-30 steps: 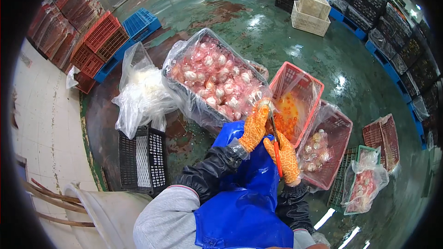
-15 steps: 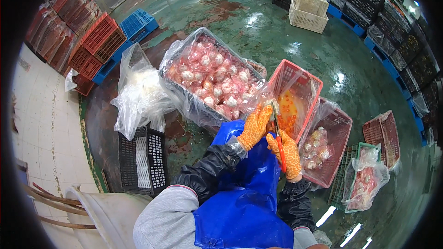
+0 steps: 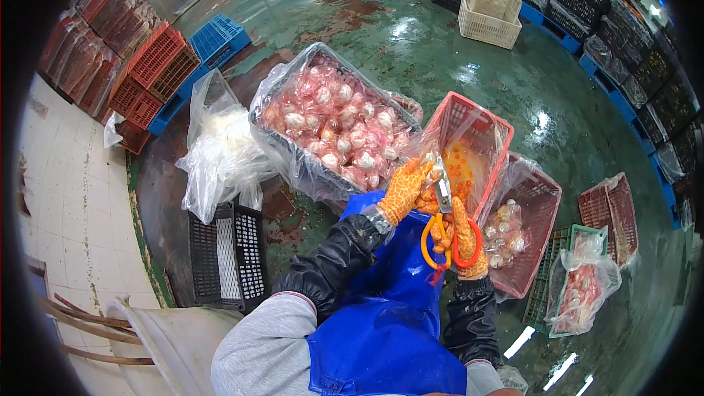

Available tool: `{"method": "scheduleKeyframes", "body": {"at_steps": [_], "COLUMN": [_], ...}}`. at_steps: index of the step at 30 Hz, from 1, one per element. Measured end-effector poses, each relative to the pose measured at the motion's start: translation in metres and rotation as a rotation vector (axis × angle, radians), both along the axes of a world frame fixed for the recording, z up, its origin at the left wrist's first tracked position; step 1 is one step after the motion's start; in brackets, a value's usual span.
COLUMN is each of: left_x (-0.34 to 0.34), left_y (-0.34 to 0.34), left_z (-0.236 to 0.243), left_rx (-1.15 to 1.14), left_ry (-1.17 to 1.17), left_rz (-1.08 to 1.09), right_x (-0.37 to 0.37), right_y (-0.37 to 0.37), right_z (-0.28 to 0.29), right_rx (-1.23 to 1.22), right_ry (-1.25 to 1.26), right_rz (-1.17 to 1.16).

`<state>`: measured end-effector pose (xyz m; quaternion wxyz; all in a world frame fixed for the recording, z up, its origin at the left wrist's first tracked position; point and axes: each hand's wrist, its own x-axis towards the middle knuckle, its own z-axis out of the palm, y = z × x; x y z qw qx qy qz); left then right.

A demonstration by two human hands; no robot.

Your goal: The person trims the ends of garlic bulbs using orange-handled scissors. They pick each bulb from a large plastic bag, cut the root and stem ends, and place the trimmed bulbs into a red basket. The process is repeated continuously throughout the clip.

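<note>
My left hand [image 3: 403,189], in a mottled orange glove, is closed on a small clear plastic bag [image 3: 429,161] at the near right corner of a large lined crate [image 3: 268,128] full of pink-and-white bagged items [image 3: 341,121]. My right hand [image 3: 463,231], gloved alike, grips scissors [image 3: 468,253] by their orange and red looped handles, with the metal blades pointing up beside my left fingers at the bag. Beyond them stands a red plastic-lined crate [image 3: 501,139] holding yellow-orange liquid with small orange pieces; right of it, a darker red crate [image 3: 543,213] holds a few bagged pale items [image 3: 506,231].
Crumpled clear plastic [image 3: 220,147] lies left, above a black crate [image 3: 227,257]. A white tub [image 3: 161,341] is at lower left. Stacked crates [image 3: 150,73] line the left, black stacks [image 3: 623,51] the right. More crates [image 3: 607,216] sit on the wet floor [image 3: 381,44].
The scissors have turned in my right hand, so both handle loops now face the camera with the blades more upright. My left hand is nearly in place, its fingers slightly shifted at the bag.
</note>
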<state>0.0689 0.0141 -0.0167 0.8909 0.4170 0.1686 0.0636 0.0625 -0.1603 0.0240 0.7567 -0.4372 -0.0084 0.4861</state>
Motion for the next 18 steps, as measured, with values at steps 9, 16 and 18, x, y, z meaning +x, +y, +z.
{"method": "scheduleKeyframes", "body": {"at_steps": [9,16,18], "left_x": [0.006,0.027,0.02], "left_y": [-0.004,0.01,-0.002], "left_z": [0.004,-0.04,-0.005], "left_rx": [0.556,0.45,0.492], "left_ry": [0.063,0.191,0.23], "left_rz": [0.071,0.059,0.05], "right_x": [0.01,0.004,0.005], "right_y": [0.011,0.014,0.013], "right_z": [-0.003,0.009,0.008], "right_rx": [-0.116,-0.288,-0.293], "right_ry": [-0.067,-0.204,-0.201], "right_rz": [-0.055,0.003,-0.008]}}
